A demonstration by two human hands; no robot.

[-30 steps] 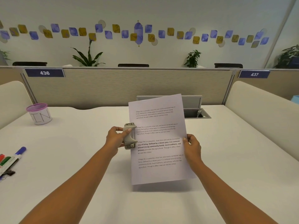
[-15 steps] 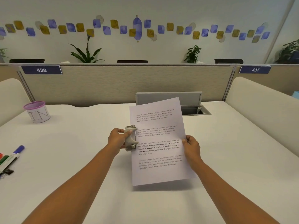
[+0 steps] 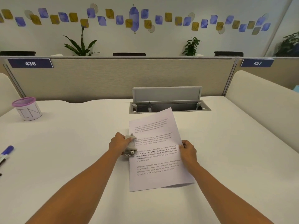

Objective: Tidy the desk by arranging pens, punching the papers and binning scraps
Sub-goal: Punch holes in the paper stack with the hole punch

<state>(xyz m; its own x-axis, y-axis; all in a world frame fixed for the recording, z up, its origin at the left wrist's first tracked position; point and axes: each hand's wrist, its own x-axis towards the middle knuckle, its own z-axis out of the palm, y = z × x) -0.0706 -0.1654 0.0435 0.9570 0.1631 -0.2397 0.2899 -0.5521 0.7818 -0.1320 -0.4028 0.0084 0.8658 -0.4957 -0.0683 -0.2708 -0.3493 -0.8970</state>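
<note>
left hand [image 3: 119, 143] clasps hole punch [image 3: 130, 145] on printed sheet [image 3: 157, 152] left edge | right hand [image 3: 187, 150] pinches sheet's right edge | white desk [image 3: 72, 143] beneath

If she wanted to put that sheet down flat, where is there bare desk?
Bare desk lies right of the sheet, up to the cream side panel, and between the cup and the left hand. It is crowded at the left edge, by the markers, and near the open cable hatch.
</note>
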